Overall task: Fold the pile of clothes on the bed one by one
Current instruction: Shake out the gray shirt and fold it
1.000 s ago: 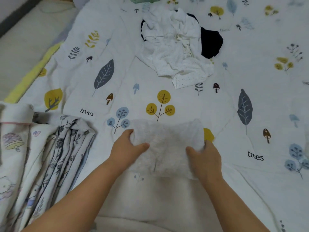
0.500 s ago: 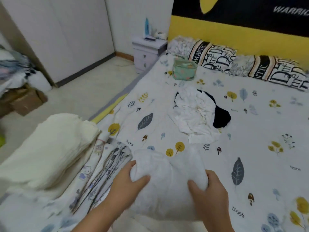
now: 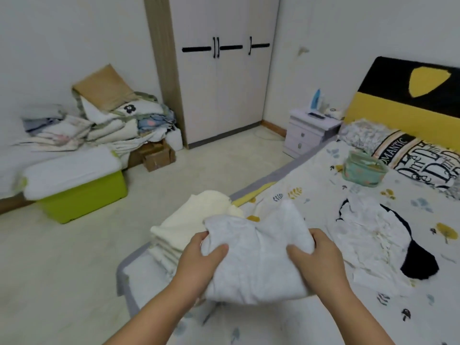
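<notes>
Your left hand (image 3: pixel 199 260) and right hand (image 3: pixel 316 257) grasp the folded white garment (image 3: pixel 258 255) above the leaf-print bed (image 3: pixel 323 317); wardrobe (image 3: pixel 224 70) far.

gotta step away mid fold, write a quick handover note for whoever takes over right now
Left hand grips the left side of the folded white garment, thumb on top. Right hand grips its right side the same way. The garment is lifted above the bed, next to the folded stack at the bed's near left corner.
Done: this garment looks folded; the stack holds a cream piece on top.
Left: set it down, probably on the stack, then fold the unfolded pile, white clothes over a black piece, to the right of the hands.
</notes>
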Demonstrator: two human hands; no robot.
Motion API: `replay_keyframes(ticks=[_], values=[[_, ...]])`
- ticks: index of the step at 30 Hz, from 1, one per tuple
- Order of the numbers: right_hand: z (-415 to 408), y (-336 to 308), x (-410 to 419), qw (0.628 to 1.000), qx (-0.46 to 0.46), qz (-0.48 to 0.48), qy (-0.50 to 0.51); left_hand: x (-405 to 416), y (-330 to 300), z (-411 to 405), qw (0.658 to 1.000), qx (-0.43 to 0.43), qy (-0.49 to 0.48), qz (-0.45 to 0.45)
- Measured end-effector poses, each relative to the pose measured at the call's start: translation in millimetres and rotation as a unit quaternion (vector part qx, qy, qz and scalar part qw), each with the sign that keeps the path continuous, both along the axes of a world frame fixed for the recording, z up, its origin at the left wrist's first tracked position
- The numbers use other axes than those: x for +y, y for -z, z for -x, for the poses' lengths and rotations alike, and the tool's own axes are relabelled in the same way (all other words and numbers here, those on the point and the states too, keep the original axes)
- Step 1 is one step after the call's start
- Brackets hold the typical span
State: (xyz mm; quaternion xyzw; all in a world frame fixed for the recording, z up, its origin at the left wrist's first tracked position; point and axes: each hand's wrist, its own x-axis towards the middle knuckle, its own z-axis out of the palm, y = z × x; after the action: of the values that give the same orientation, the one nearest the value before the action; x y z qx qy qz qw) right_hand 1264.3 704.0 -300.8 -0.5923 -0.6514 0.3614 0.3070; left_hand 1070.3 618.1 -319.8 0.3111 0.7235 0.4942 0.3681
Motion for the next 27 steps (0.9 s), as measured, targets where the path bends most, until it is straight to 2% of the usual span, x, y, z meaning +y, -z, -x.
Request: replay_keyframes(ticks=[7,14,21,25,27], values=[[98.2,6.8,60.5,0.994,-0.045,-0.003,-0.095,16.2,12.7,71.8,0.991,-0.073,-0.109,-0.011],[184.6,46.6,130.1,0.983,-0.065,0.04,-0.165,57.9,57.1,126.4,0.98,-0.077,-0.181,0.021],[229.4,108.6,178.4,0.976,-0.09,0.074,-0.184,80.4,119.2,146.8,0.979,-0.034,-0.19,0.066],[246.6,141.3,187.9,0.98,-0.117,0.079,-0.141,82.7,142.2,153.6,0.976,-0.034,-0.184,0.114],[254.5,150.5,184.7,0.971,-0.199,0.05,-0.12,84.9,143.5,155.6,0.976,-0.021,-0.167,0.141]])
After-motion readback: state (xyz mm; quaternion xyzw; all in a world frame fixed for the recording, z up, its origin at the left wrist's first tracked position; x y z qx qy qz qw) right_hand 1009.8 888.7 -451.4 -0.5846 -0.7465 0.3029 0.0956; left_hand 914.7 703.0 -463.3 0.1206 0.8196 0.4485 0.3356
